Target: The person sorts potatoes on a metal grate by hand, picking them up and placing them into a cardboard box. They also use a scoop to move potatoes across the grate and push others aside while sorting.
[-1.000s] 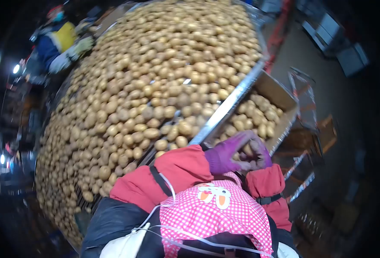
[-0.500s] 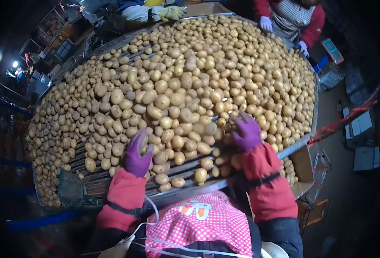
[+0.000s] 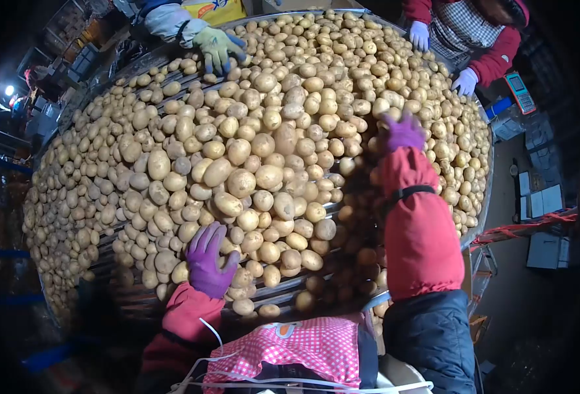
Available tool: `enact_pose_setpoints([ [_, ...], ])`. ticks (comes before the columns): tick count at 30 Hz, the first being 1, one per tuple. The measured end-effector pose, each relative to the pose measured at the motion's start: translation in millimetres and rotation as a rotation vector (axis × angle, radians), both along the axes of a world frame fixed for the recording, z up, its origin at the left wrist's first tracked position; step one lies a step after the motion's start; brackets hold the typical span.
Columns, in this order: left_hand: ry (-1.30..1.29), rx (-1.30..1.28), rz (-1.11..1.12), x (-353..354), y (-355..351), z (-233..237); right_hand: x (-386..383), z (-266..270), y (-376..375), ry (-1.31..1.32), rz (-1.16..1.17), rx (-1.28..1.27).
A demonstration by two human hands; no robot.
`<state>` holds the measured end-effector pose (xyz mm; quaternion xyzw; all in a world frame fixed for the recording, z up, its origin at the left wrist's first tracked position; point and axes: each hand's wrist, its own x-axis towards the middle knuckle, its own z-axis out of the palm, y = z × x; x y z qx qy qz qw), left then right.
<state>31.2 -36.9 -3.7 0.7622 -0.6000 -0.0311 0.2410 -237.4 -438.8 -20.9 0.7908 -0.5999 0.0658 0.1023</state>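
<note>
A wide heap of potatoes point(image 3: 241, 182) covers a slatted metal table point(image 3: 283, 289) in front of me. My left hand point(image 3: 210, 259), in a purple glove, lies against the potatoes near the front edge, thumb apart from the fingers and nothing gripped. Farther out to the right, my right hand point(image 3: 403, 133) reaches over the heap in a matching glove. Its fingers are stretched toward the far potatoes and slightly blurred. Under my right forearm, dark slats show between scattered potatoes in shadow.
Across the table, a co-worker's yellow-green gloved hand point(image 3: 218, 49) touches potatoes. Another person's white-gloved hands point(image 3: 464, 81) rest at the right rim, near a teal handheld device point(image 3: 519, 92). A red-wrapped bar point(image 3: 526, 228) juts out at right. White boxes point(image 3: 544, 202) stand beyond.
My right hand has moved forward and right, farther over the heap. My left hand stays near the front edge. The co-worker's yellow-green glove has shifted left and down onto the potatoes.
</note>
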Motion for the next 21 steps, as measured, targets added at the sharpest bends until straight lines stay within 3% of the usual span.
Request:
enact_pose_setpoints([
  [2,0.011,0.008,0.01,0.5,0.2,-1.5,-21.5,6.2,3.1,-0.003,-0.091,-0.074],
  [4,0.048,-0.003,0.011,1.1,-2.6,-3.0,-25.3,-1.2,5.1,0.027,0.022,-0.227],
  [6,0.018,-0.048,0.032,1.3,-5.6,-7.0,17.2,27.7,18.8,0.089,0.062,0.474],
  [7,0.011,-0.042,0.034,1.2,-5.3,-7.7,8.5,-3.5,27.6,-0.035,0.447,0.343],
  [8,0.003,-0.036,0.034,-0.4,-5.2,-7.8,34.9,12.1,63.2,0.11,0.382,0.286],
  [10,0.0,-0.032,0.041,-3.8,-5.7,-7.4,65.1,10.6,51.1,0.305,0.264,0.454],
  [15,-0.019,-0.049,0.033,-2.3,-1.9,-9.8,61.9,-29.6,24.3,0.175,0.269,0.387],
  [17,-0.016,-0.057,0.018,2.5,-2.2,-11.4,25.8,17.3,49.4,-0.28,0.289,0.594],
  [18,-0.015,-0.065,0.019,4.0,-3.0,-12.6,8.5,35.5,67.9,-0.9,-0.021,0.917],
  [20,-0.006,-0.071,0.022,1.8,-3.5,-10.5,-44.1,-7.2,57.8,-1.503,-0.037,0.96],
  [21,0.026,-0.076,0.011,0.4,-7.8,0.5,-62.6,-9.0,64.3,-1.845,-0.029,1.134],
])
